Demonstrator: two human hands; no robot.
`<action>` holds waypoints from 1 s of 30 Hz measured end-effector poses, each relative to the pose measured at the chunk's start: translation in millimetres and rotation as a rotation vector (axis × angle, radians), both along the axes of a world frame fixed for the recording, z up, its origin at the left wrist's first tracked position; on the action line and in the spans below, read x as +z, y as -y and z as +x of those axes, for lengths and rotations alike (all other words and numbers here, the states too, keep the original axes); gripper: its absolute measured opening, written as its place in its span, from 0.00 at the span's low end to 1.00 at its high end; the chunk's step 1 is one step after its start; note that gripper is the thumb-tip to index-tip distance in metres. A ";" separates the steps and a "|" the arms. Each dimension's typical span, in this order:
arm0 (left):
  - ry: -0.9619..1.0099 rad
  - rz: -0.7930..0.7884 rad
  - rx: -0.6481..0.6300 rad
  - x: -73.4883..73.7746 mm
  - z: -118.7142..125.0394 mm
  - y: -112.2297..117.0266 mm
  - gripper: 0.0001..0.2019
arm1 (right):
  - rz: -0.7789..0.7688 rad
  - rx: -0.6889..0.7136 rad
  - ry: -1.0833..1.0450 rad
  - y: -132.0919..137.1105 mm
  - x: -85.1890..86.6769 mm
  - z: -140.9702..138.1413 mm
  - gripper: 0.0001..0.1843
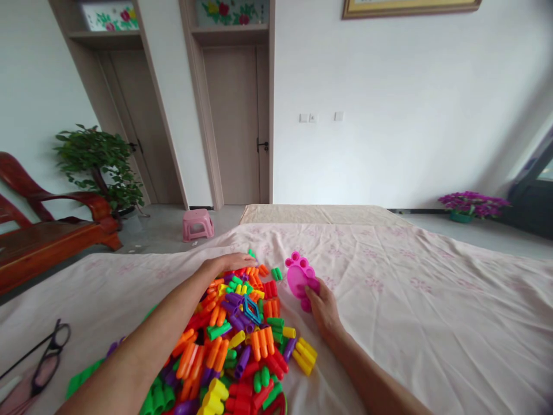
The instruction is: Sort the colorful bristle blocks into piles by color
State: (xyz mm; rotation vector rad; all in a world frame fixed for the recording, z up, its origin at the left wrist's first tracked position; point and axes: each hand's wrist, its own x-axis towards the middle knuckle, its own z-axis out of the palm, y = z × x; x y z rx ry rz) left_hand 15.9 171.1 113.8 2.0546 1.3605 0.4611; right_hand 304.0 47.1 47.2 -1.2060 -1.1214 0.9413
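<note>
In my right hand is a pink foot-shaped plastic toy piece with round hollow toes, pinched near its lower edge and held above the cloth. My left hand lies palm down over the far end of a heap of coloured plastic toy pieces, its fingers stretched out to the right. Orange, red, yellow, green and purple bullet-shaped tubes, many joined in rows, make up the heap. A blue diamond-shaped frame rests on top. Part of the pile is hidden behind my left forearm.
A pale floral cloth covers the surface. Glasses lie at the left. Beyond stand a pink stool, a wooden bench, a potted plant and purple flowers.
</note>
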 end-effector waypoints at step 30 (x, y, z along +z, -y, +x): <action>0.119 0.359 0.858 -38.8 -170.7 269.9 0.29 | 0.013 -0.006 0.061 -4.0 -6.8 -1.4 0.18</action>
